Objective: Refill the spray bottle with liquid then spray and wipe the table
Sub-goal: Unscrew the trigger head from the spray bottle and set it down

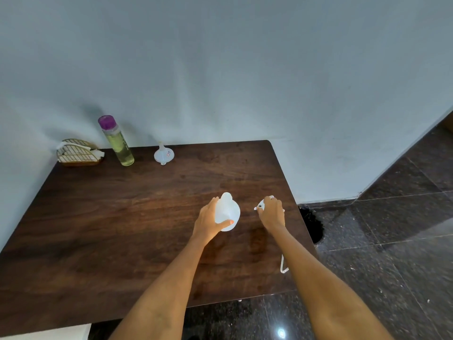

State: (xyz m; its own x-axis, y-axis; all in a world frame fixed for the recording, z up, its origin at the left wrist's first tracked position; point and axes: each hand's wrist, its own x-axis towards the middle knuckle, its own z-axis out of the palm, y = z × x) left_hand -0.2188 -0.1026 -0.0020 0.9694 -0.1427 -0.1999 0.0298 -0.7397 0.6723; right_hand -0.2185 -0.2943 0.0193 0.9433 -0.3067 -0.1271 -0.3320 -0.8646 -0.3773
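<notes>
The dark wooden table [122,217] serves as the landmark, standing against a pale blue-grey wall [220,57]. At the table's far left corner sits a gold wire holder [78,153] with white cloths [96,152] tucked into it. Just to the right of it, along the back edge of the table, a tall clear bottle [117,141] stands upright, holding yellow-green liquid and closed with a purple cap. Further right along the same back edge a small white funnel [163,154] lies tipped over, well apart from the tall bottle. Toward the near right part of the table stands the white spray bottle [228,212], upright and with its top off. The left hand [210,220] wraps round its body, fingers on the far side and thumb across the near side. To the right of it, near the table's right edge, the right hand [270,212] curls its fingers over the white spray head [262,204], which seems to rest low at the tabletop, though the hand covers most of it. A thin white tube [283,265] shows beneath the right forearm by that edge. Beyond the right edge of the table, a dark tiled floor [392,241] spreads out, with a black brush-like thing [312,224] on it close to the table.
</notes>
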